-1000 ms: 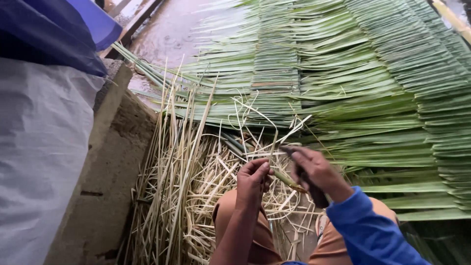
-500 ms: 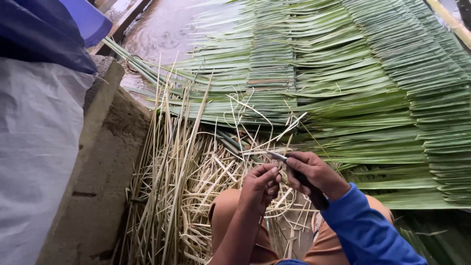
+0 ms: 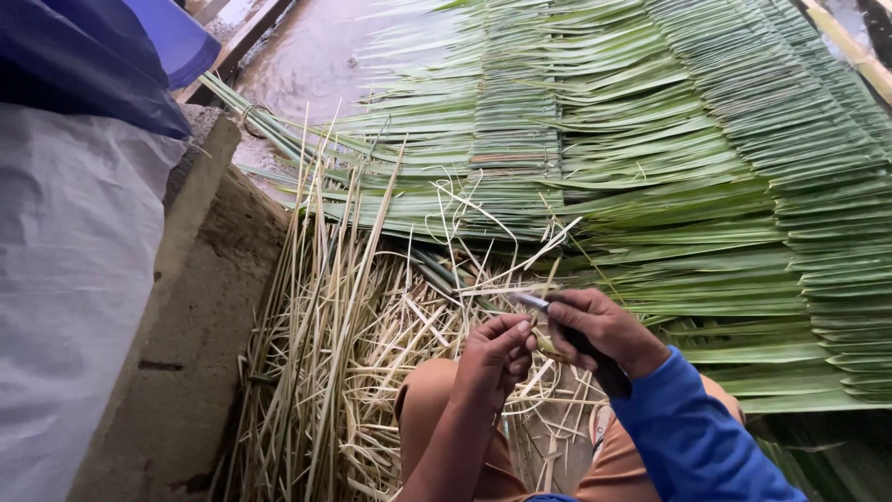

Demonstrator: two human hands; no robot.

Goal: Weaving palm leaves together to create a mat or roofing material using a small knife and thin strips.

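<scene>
My right hand grips a small knife by its dark handle, the blade pointing left over the pile. Close beside it, my left hand pinches a thin pale leaf rib that runs between the two hands. Both hands hover above my knees in tan trousers, and a blue sleeve covers my right arm. Under and around the hands lies a heap of dry straw-coloured ribs and shavings.
Stacked panels of folded green palm leaves fill the right and far side. A concrete ledge runs down the left, with a white sack and blue tarp beyond. Wet ground shows at the top.
My left hand has drawn closer to the right hand and the knife, sliding along the rib. The long end of the rib that stuck out earlier is now short.
</scene>
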